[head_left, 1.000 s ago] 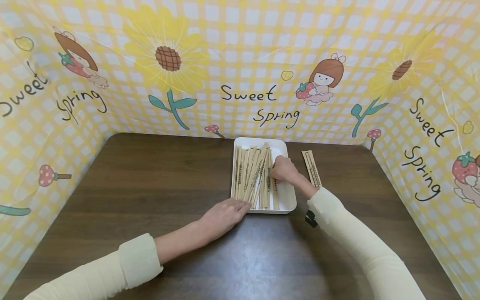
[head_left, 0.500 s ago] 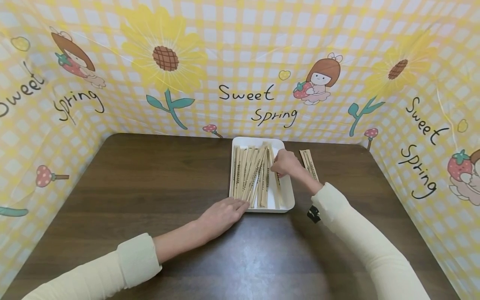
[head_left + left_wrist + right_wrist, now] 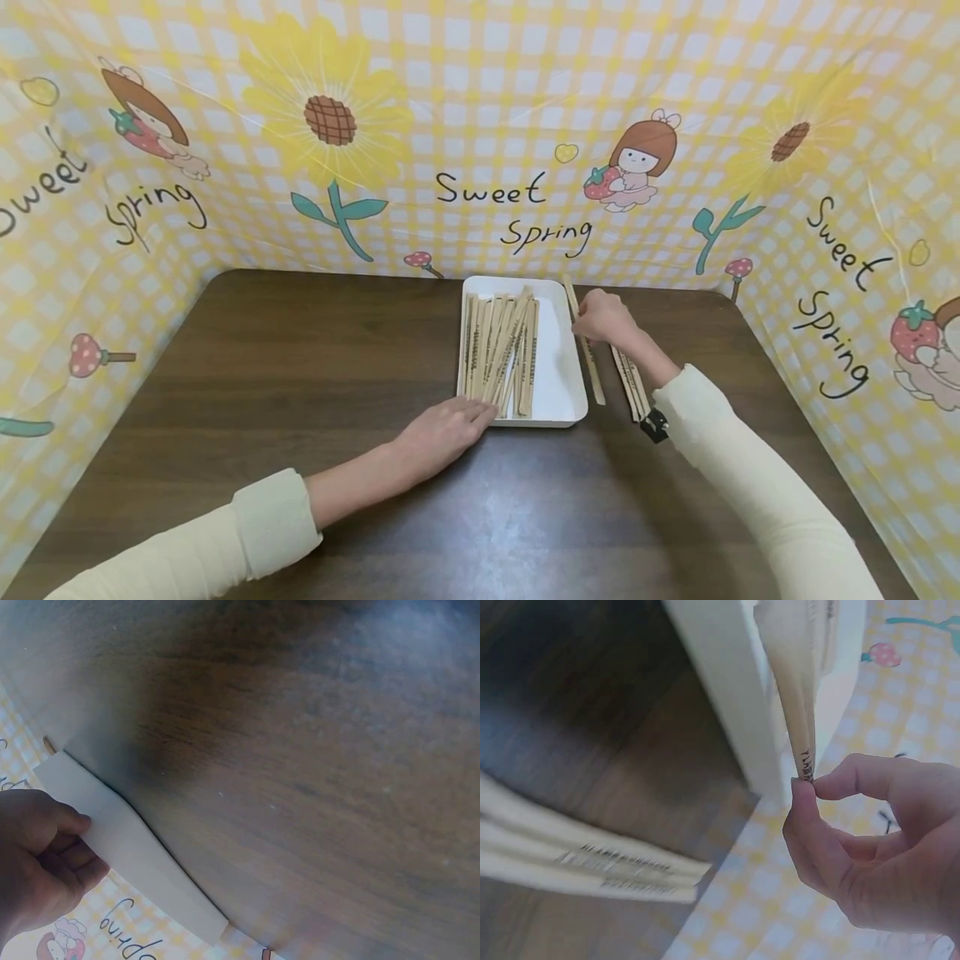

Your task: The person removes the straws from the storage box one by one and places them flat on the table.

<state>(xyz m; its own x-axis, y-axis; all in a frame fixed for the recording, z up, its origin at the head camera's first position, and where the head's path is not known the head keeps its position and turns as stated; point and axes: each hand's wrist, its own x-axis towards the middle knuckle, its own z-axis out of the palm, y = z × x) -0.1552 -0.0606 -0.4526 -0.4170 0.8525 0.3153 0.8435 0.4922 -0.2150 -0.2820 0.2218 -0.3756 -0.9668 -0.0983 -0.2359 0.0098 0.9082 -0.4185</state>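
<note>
My right hand pinches a pair of paper-wrapped chopsticks between thumb and fingertip, just off the right side of the white tray. The pinch on one end of the wrapper shows closely in the right wrist view. My left hand grips the tray's rim at the near left corner, its thumb against the outer wall in the left wrist view. Several more paper-wrapped chopsticks lie in the tray's left part, some crossing at a slant.
A few paper-wrapped chopsticks lie side by side on the dark wooden table, right of the tray and partly under my right forearm. Yellow checked fabric walls the back and both sides.
My right hand has lifted one wrapped pair of chopsticks from the tray and carried it rightward over the rim. My left hand has stayed at the tray's corner.
</note>
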